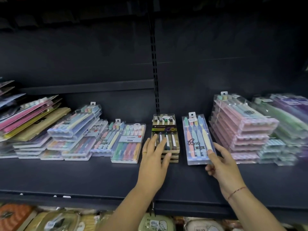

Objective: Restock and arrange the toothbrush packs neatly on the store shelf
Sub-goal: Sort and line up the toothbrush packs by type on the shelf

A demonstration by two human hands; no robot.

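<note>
Now the left grip (154,157) lies flat, fingers straight and spread, on top of the stack of dark toothbrush packs (165,125) at the middle of the shelf (100,177). Just beside it, the right grip (221,162) pinches the near right corner of a clear pastel toothbrush pack (195,139), thumb on top and fingers curled beneath. That pack is between the dark stack and a tall pile of pink packs (241,129).
</note>
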